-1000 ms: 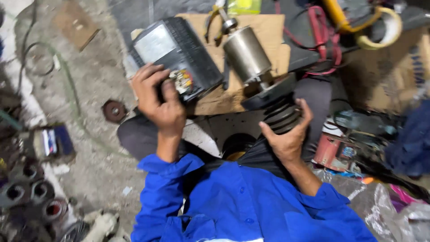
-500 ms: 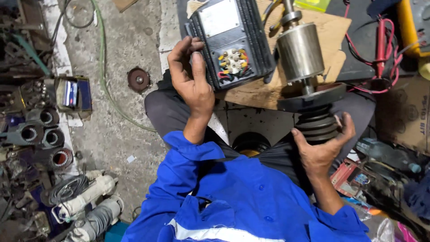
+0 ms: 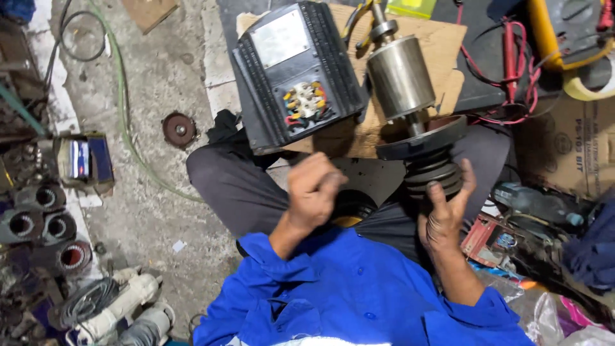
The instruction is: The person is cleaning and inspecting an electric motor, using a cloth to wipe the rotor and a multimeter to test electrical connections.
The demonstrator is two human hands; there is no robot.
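A black finned motor housing point(image 3: 301, 70) with an open terminal box of coloured wires lies on a cardboard sheet point(image 3: 442, 45) over my lap. Beside it on the right lies the steel rotor point(image 3: 400, 77) with its shaft, dark end cover and grooved black pulley point(image 3: 430, 173). My right hand point(image 3: 445, 214) cups the pulley from below. My left hand point(image 3: 314, 192) hovers in a loose fist just below the housing, holding nothing and touching nothing.
Concrete floor at left carries a small rusty disc point(image 3: 179, 129), a green hose point(image 3: 128, 128), stator cores point(image 3: 38, 218) and white motor parts point(image 3: 122, 307). Red leads point(image 3: 512, 64), a yellow tool point(image 3: 544, 32) and a tape roll point(image 3: 586, 83) lie at right.
My left hand has let go of the motor housing and pulled back toward me into a loose fist. The housing now rests with its terminal box facing up. My right hand stays on the pulley.
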